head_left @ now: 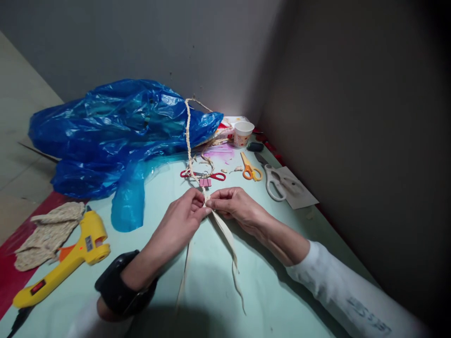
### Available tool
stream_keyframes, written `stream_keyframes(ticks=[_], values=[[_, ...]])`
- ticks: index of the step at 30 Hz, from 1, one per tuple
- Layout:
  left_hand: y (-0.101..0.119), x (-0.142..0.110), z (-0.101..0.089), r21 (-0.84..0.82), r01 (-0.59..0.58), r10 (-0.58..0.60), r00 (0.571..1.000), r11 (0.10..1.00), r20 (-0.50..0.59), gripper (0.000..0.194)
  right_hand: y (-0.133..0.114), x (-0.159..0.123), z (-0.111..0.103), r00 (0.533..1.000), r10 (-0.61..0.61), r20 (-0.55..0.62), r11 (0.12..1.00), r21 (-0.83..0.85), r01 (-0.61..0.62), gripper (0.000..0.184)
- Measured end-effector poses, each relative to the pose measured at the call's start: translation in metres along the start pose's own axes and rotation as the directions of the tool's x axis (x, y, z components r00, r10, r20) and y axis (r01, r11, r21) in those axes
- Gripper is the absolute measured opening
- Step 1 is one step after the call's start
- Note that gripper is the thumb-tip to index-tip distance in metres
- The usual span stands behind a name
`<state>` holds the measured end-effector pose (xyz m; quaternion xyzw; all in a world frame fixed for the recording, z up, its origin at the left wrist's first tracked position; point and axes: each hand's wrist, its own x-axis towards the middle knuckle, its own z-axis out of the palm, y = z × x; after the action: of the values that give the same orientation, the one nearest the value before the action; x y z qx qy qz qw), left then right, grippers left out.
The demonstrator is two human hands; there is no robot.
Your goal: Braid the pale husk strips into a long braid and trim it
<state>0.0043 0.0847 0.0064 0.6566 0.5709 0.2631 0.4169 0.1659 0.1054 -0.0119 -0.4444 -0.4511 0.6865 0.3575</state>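
A pale braided cord [188, 136] runs from behind the blue bag down to my hands at the middle of the table. My left hand [183, 213] pinches the lower end of the braid between thumb and fingers. Close against it, my right hand [239, 206] also pinches the braid, its fingertips touching the same spot. Loose flat strands [227, 234] hang from the pinch toward me, a wide one on the right and a thin one on the left. Just above my fingers a pink binder clip [205, 182] sits at the cord, next to red-handled scissors [219, 176].
A blue plastic bag [123, 126] fills the back left. A yellow glue gun [70, 263] lies by a woven piece [52, 230] at left. Behind to the right are a paper cup [243, 134], orange scissors [251, 169], grey-handled scissors [275, 183], a card [298, 190] and the wall [352, 117].
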Motion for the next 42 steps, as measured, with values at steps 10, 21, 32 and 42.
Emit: stream_keyframes(ticks=[10, 21, 32, 42], values=[[0.006, 0.004, -0.013, -0.473, 0.166, -0.180, 0.984, 0.865, 0.017, 0.019, -0.002, 0.004, -0.004, 0.999, 0.009, 0.040, 1.000, -0.022, -0.008, 0.017], [-0.005, 0.015, 0.005, -0.366, 0.159, -0.041, 0.950, 0.917, 0.310, 0.009, -0.004, 0.004, -0.014, 0.995, -0.067, 0.073, 0.952, -0.294, 0.086, 0.017], [-0.001, 0.016, 0.016, 0.139, -0.066, 0.072, 0.997, 0.988, -0.038, 0.018, -0.002, 0.004, -0.016, 0.986, -0.165, 0.037, 0.802, -0.577, 0.156, 0.018], [-0.006, 0.016, 0.019, -0.094, 0.010, -0.015, 0.998, 0.995, -0.057, 0.031, -0.008, -0.003, -0.012, 0.977, -0.206, 0.049, 0.715, -0.674, 0.185, 0.017]])
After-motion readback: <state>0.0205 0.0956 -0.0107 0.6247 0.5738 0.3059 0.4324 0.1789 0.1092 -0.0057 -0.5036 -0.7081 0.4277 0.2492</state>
